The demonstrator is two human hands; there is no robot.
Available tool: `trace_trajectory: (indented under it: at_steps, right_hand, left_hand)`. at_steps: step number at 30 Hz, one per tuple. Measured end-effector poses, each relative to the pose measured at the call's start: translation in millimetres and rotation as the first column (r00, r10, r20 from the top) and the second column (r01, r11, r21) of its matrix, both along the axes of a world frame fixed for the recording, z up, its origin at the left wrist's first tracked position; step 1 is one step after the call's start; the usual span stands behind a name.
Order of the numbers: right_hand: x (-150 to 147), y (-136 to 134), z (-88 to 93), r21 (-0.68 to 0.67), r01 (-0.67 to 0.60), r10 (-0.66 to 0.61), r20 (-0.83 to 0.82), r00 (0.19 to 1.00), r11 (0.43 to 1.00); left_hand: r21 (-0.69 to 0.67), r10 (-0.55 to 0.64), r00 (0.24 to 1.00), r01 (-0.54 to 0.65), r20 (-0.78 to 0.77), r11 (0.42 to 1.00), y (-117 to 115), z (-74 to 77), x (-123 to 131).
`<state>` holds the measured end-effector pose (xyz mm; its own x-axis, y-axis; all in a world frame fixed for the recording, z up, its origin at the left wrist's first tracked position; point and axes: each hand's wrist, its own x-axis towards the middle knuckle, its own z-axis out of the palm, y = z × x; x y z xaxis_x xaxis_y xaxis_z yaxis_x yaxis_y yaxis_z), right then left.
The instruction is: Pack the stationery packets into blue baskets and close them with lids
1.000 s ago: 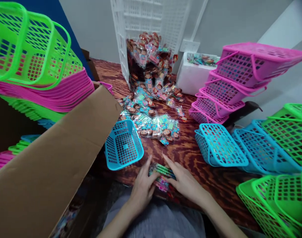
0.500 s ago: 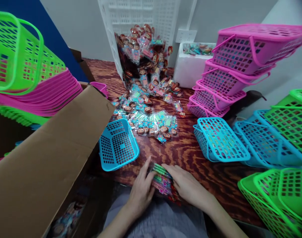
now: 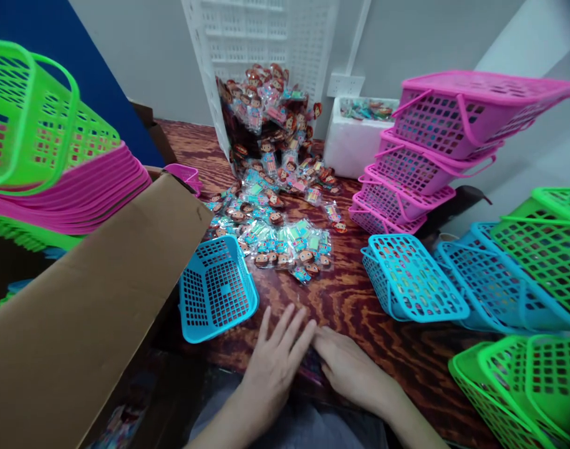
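Observation:
My left hand (image 3: 278, 365) is spread palm down at the table's front edge, its fingers stretched out and slightly apart. Close beside it, my right hand (image 3: 348, 365) has its fingers curled around a small stack of clear-wrapped packets (image 3: 314, 368). Only a dark, shiny sliver of that stack shows; both hands hide the rest. Beyond the left hand stands an open blue plastic basket (image 3: 226, 289), with nothing seen inside it. Farther back lies a spread of clear packets with cartoon-doll heads (image 3: 287, 243).
A white crate (image 3: 247, 37) lies tipped, spilling packets. Filled pink baskets (image 3: 434, 125) are stacked at right, near blue baskets (image 3: 416, 277) and green baskets (image 3: 523, 374). A cardboard box (image 3: 102, 293) with its flap raised and nested baskets (image 3: 65, 199) stand at left. A white foam box (image 3: 360, 140) stands behind.
My left hand has let go of the packets and flattened out over them. The packets, plainly visible before, are now mostly covered. The camera view has tilted up slightly.

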<state>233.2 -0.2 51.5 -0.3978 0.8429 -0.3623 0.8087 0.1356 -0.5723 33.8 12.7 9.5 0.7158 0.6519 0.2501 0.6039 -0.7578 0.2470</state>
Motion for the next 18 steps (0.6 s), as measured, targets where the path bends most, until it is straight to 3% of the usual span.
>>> trace_trajectory:
  at_steps: [3, 4, 6, 7, 8, 11, 15, 18]
  right_hand:
    - [19.7, 35.0, 8.2, -0.161, -0.083, 0.060, -0.144, 0.988, 0.983]
    - [27.2, 52.6, 10.7, -0.193, -0.063, 0.022, -0.205, 0.979, 0.979]
    - [37.6, 94.0, 14.1, -0.112, 0.158, -0.179, -0.213, 0.961, 0.981]
    - [38.7, 116.0, 14.3, -0.001, 0.358, -0.355, -0.136, 0.925, 0.934]
    - [36.6, 137.5, 13.2, 0.088, 0.471, -0.463, -0.099, 0.881, 0.878]
    - [14.1, 191.0, 1.7, 0.236, 0.605, -0.608, -0.068, 0.791, 0.760]
    - [-10.2, 220.3, -21.4, 0.270, 0.652, -0.654, -0.097, 0.751, 0.709]
    - [2.5, 220.0, -30.4, 0.214, 0.693, -0.683, -0.133, 0.719, 0.688]
  left_hand:
    - [-0.103, -0.087, 0.987, 0.073, -0.133, 0.992, 11.3, 2.3, 5.2]
    - [-0.123, -0.086, 0.986, 0.068, -0.144, 0.990, 13.1, 1.1, 6.3]
    - [-0.136, -0.074, 0.986, 0.054, -0.149, 0.989, 13.6, -2.8, 7.3]
    - [-0.137, -0.064, 0.987, 0.043, -0.147, 0.990, 12.7, -4.9, 7.5]
    - [-0.138, -0.053, 0.988, 0.032, -0.145, 0.990, 11.4, -7.1, 7.4]
    - [-0.137, -0.014, 0.993, -0.003, -0.121, 0.991, 7.2, -12.8, 7.0]
    - [-0.128, 0.011, 0.996, -0.023, -0.092, 0.992, 4.8, -18.9, 6.8]
    - [-0.141, 0.017, 0.997, -0.029, -0.080, 0.990, 5.1, -23.3, 7.6]
